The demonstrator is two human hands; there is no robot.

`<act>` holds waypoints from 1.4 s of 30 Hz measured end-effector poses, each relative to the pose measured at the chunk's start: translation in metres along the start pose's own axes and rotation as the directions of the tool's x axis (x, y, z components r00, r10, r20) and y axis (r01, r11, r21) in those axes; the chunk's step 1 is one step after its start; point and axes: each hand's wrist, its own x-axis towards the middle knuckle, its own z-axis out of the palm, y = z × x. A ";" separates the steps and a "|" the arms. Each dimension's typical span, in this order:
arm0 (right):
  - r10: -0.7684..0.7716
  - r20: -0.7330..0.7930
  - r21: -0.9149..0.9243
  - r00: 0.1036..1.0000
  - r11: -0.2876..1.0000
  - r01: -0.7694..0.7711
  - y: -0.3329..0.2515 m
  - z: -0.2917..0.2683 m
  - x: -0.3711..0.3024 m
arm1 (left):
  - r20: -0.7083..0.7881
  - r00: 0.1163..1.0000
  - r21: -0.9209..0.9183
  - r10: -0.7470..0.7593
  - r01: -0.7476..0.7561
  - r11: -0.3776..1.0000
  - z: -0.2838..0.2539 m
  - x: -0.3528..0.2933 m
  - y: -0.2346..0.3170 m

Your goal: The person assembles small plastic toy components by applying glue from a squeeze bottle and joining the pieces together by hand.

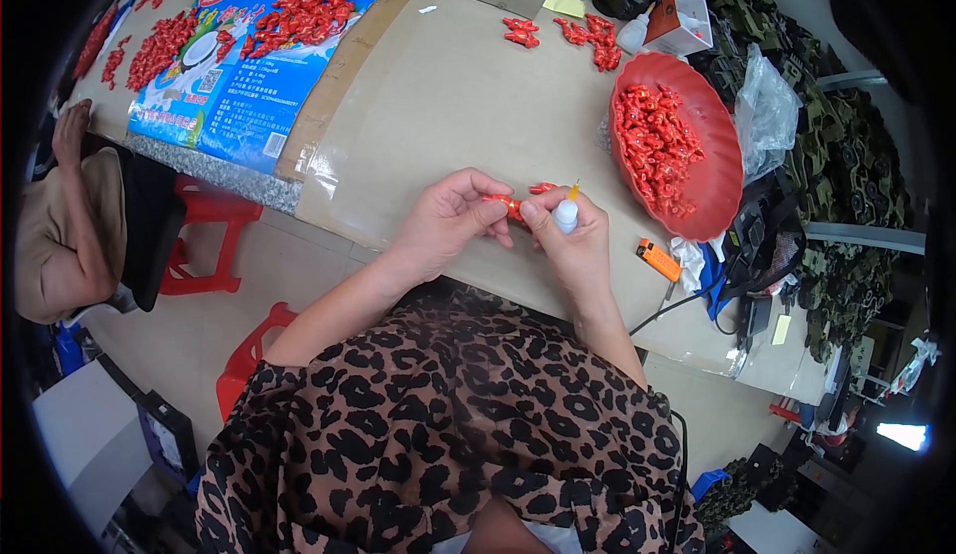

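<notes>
A small shiny red plastic piece [512,206] is pinched between the thumb and fingers of my left hand [448,218], above the table's near edge. My right hand [581,247] is closed around a small white dropper bottle [566,216] with a yellow needle tip pointing up. The right thumb and a fingertip also meet the right end of the red piece. Just behind the right fingers shows another red piece [543,188], partly hidden. To the right stands a red scalloped bowl [725,161] holding many similar red pieces [657,136].
Loose red pieces [520,32] lie at the far side, near a white bottle [634,32] and an open box [679,18]. An orange lighter-like object [658,260] lies right. Left, red pieces cover blue cardboard [229,116]; a co-worker's arm [85,206] is beyond red stools [214,230].
</notes>
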 end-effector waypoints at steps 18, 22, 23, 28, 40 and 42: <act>0.031 0.046 0.309 0.998 0.950 -0.044 0.003 0.001 -0.005 | 0.009 0.997 0.158 -0.074 0.071 0.985 0.004 -0.002 0.007; -0.011 0.017 0.260 1.000 0.966 0.007 0.007 0.002 -0.008 | 0.057 0.993 0.117 -0.107 0.100 0.988 0.004 -0.002 0.008; -0.013 0.008 0.236 1.000 0.972 0.011 0.008 0.002 -0.008 | 0.055 0.992 0.117 -0.110 0.103 0.988 0.003 -0.002 0.008; -0.041 0.022 0.182 0.999 0.983 0.037 0.011 0.001 -0.009 | 0.011 0.993 0.266 -0.117 0.110 0.958 0.005 -0.003 0.011; -0.014 0.019 0.175 1.000 0.985 0.011 0.011 0.004 -0.008 | 0.023 0.997 0.326 -0.074 0.063 0.943 0.004 -0.003 0.010; -0.007 0.026 0.162 1.000 0.987 0.003 0.011 0.004 -0.006 | 0.024 0.997 0.321 -0.070 0.059 0.945 0.004 -0.003 0.009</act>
